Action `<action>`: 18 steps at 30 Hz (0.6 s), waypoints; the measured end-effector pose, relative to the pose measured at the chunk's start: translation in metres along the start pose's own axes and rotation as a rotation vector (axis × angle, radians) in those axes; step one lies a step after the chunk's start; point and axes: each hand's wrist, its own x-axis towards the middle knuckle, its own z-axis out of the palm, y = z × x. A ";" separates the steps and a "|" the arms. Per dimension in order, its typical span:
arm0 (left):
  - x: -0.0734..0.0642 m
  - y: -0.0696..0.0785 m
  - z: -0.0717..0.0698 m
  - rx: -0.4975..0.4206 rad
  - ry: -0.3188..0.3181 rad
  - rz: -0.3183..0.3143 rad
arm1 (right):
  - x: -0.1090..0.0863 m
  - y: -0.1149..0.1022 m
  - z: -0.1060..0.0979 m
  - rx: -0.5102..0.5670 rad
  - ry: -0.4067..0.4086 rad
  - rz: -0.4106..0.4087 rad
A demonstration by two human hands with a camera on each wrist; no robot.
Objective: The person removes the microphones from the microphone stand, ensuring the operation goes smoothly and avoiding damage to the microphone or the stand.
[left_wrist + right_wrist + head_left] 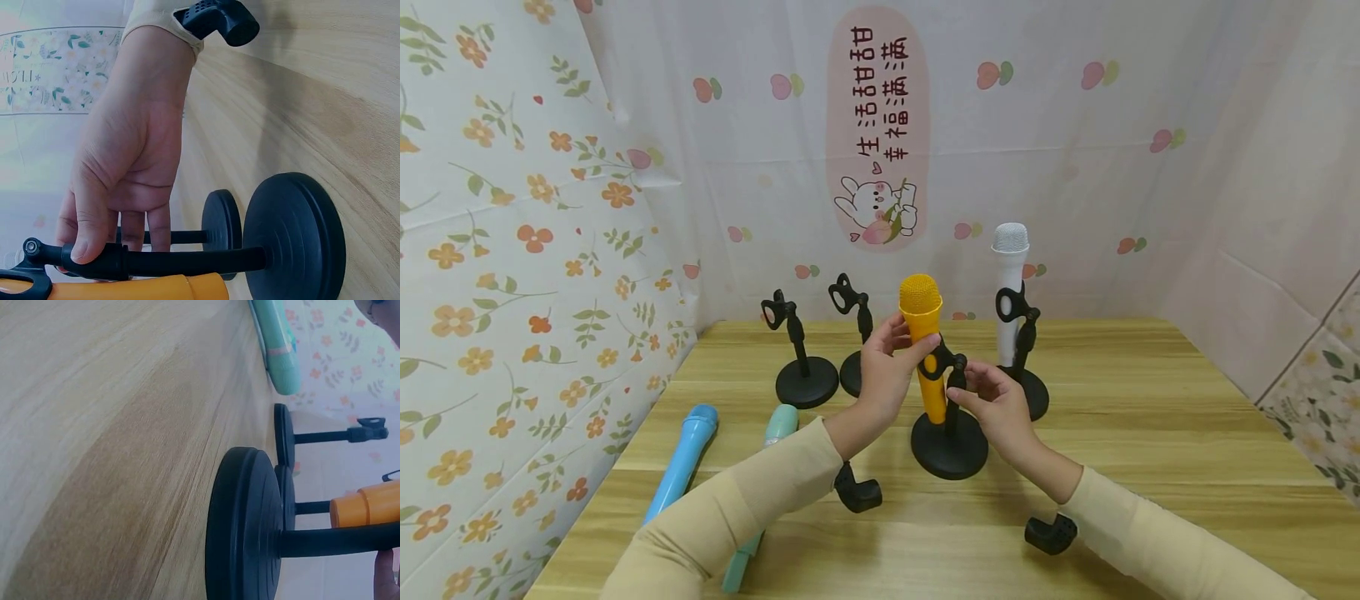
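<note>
My left hand [887, 371] holds a yellow microphone [921, 297] just below its head, thumb in front and fingers behind. The microphone stands nearly upright against the clip [937, 360] of a black desk stand [950, 450], its yellow body showing through the clip's ring. With thumb and fingers, my right hand [1000, 408] pinches the upper pole of that stand; the left wrist view shows this right hand [134, 150] with its thumb on the pole's collar. In the right wrist view, the yellow microphone's lower end [369, 506] lies alongside the stand's pole [337, 541].
Behind to the right, a white microphone [1011, 258] is in another black stand [1036, 393]. Two black stands [807, 382] [850, 372] with bare clips are at the back left. A blue microphone [681, 462] and a mint-green microphone [782, 422] lie at the left, the green one partly behind my sleeve.
</note>
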 end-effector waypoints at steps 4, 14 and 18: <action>0.000 0.001 0.000 0.003 0.006 0.009 | 0.000 0.001 0.001 0.006 0.013 0.012; -0.002 0.000 -0.004 0.022 0.003 0.052 | -0.001 0.003 0.000 -0.045 -0.001 -0.042; -0.002 -0.001 -0.005 0.026 0.001 0.069 | 0.000 0.005 0.001 -0.035 -0.009 -0.086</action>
